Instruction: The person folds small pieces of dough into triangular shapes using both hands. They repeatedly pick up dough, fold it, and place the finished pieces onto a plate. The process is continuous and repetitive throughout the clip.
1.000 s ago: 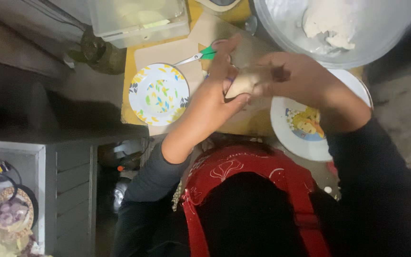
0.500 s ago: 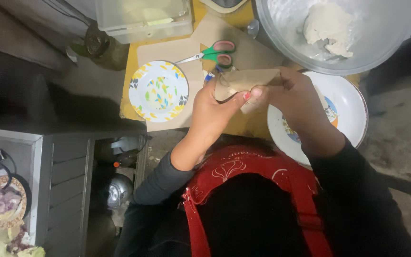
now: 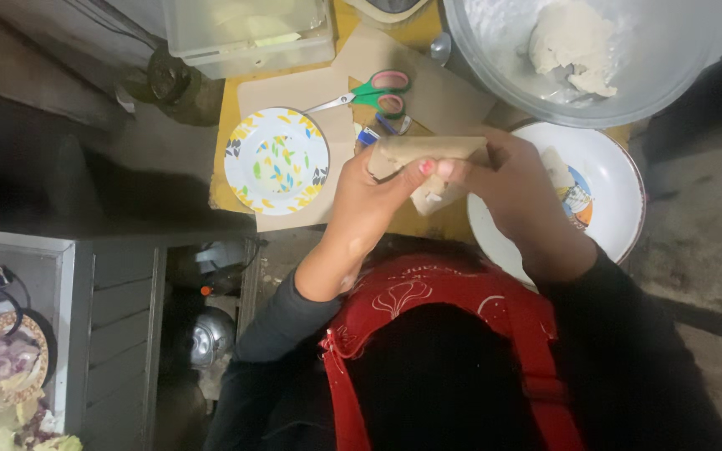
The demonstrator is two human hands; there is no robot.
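Both my hands are raised over a small yellow table (image 3: 226, 159). My left hand (image 3: 369, 196) and my right hand (image 3: 516, 188) together pinch a folded piece of brown paper (image 3: 424, 150), with a pale lump of dough (image 3: 432, 196) showing under it between the fingers. A small flowered plate (image 3: 276, 160) lies to the left on a sheet of brown paper (image 3: 286, 92). Green-handled scissors (image 3: 373, 93) lie just beyond my hands. A large white plate with a picture (image 3: 603, 188) sits under my right hand.
A big metal bowl (image 3: 495, 67) holding white dough (image 3: 570, 42) stands at the top right. A clear plastic box (image 3: 248, 33) sits at the table's far edge. A grey cabinet (image 3: 68, 326) with food items is at the lower left.
The lump of dough that my hands held a second ago is now wrapped in brown paper. The view has shifted slightly; my hands stay over the table's middle.
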